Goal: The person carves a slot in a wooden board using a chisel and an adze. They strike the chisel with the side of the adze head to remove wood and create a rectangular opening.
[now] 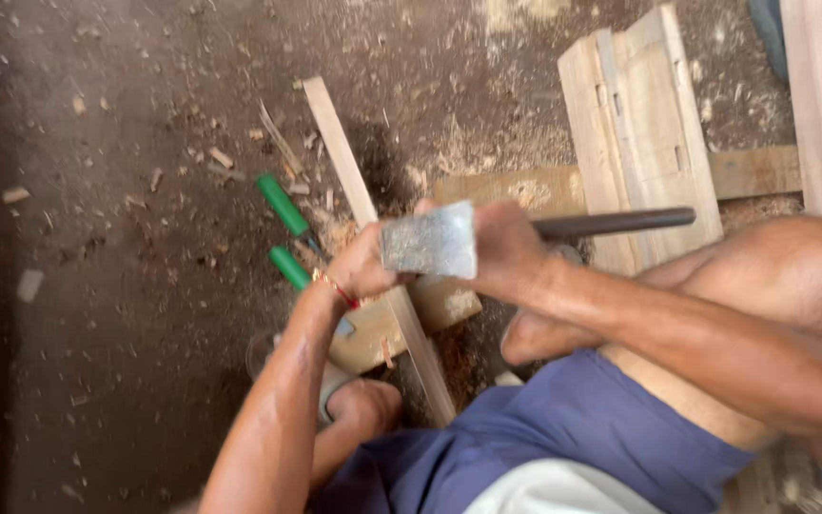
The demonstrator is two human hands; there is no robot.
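Note:
My right hand [506, 249] grips a hammer-like tool just behind its flat grey metal head [430, 241]; the dark handle [620, 223] sticks out to the right. My left hand [359, 269] is closed right beside the metal head, over a long thin wooden strip [344, 157] that runs from the upper middle down towards my foot [363, 405]. What the left hand holds is hidden by the tool head. A wooden block [444, 303] lies under both hands.
Two green-handled tools [283, 205] lie on the dirt floor left of the strip. Grooved wooden boards [635, 133] lean at the upper right, with another plank [820, 105] at the far right. Wood chips and sawdust litter the ground. My bare knee [792, 266] is at right.

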